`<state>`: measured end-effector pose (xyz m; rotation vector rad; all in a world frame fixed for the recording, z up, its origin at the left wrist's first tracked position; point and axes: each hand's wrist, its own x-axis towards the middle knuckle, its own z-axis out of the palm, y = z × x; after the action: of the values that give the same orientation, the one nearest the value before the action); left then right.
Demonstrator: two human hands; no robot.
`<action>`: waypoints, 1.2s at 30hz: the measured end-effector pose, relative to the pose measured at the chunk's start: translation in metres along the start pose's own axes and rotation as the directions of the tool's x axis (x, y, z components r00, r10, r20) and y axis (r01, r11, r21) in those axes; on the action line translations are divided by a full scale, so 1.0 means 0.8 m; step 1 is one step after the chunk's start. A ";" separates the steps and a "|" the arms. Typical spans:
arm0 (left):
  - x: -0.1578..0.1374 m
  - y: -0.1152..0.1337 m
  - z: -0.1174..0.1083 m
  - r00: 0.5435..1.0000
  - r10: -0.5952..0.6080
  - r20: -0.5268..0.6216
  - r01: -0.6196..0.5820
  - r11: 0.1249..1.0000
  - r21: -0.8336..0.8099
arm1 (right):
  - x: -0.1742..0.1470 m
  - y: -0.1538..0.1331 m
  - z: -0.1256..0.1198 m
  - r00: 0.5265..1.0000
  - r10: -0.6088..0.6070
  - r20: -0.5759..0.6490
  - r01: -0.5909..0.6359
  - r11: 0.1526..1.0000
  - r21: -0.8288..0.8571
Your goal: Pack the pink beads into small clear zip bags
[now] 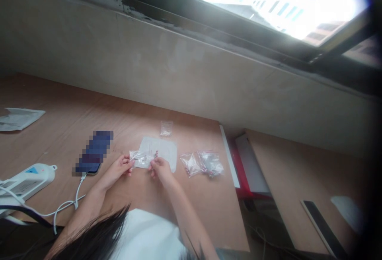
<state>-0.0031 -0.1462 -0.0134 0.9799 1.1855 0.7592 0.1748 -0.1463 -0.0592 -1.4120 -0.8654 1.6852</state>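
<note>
A small see-through plastic bag (141, 159) is held between my two hands, above a white sheet (167, 148) on the table. My left hand (125, 165) pinches the bag's left end, fingers closed. At its other end my right hand (160, 168) is also closed on the bag. Small reddish beads (156, 154) show just above the right fingertips; whether they are inside the bag I cannot tell. Right of the sheet lie a plastic bag with small reddish pieces (191, 163) and a fuller pile of bags (210, 163). One more small bag (166, 129) lies behind the sheet.
A phone (94, 152) with a white charging cable (78, 190) lies on the left. Farther left are a white power strip (32, 182) and a white paper packet (20, 119). The wooden table (205, 208) ends on the right at a gap before another tabletop (286, 164).
</note>
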 end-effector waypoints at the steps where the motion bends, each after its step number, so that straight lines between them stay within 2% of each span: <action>1: 0.002 -0.001 -0.001 1.000 0.010 -0.014 -0.011 1.000 -0.007 | 0.000 0.000 -0.002 1.000 0.007 0.012 -0.007 1.000 0.012; 9: 0.010 0.010 0.005 0.997 0.071 -0.018 -0.071 0.997 -0.023 | -0.001 -0.001 -0.009 0.998 -0.010 0.066 0.005 0.997 0.081; 15: 0.013 0.021 0.013 0.996 0.090 -0.015 -0.090 0.996 -0.023 | -0.003 -0.003 -0.011 0.998 -0.002 0.057 -0.003 0.996 0.090; 21: 0.009 0.023 0.015 0.994 0.106 -0.013 -0.106 0.994 -0.010 | -0.007 -0.009 -0.014 0.998 0.004 0.058 -0.014 0.986 0.168; 29: -0.012 0.031 -0.002 0.992 0.043 0.117 -0.059 0.989 0.138 | -0.015 -0.015 -0.014 0.999 0.032 0.026 -0.037 0.969 0.242; 33: -0.010 0.029 -0.001 0.991 0.055 0.122 -0.076 0.983 0.169 | -0.015 -0.016 -0.015 0.999 0.044 -0.014 -0.039 0.969 0.245; 36: -0.004 0.028 0.004 0.994 0.087 0.063 -0.097 0.978 0.182 | -0.014 -0.014 -0.016 0.999 0.042 -0.004 -0.039 0.968 0.248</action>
<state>-0.0008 -0.1404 0.0088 1.2094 1.1852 0.6988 0.1897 -0.1504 -0.0458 -1.2726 -0.5996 1.7487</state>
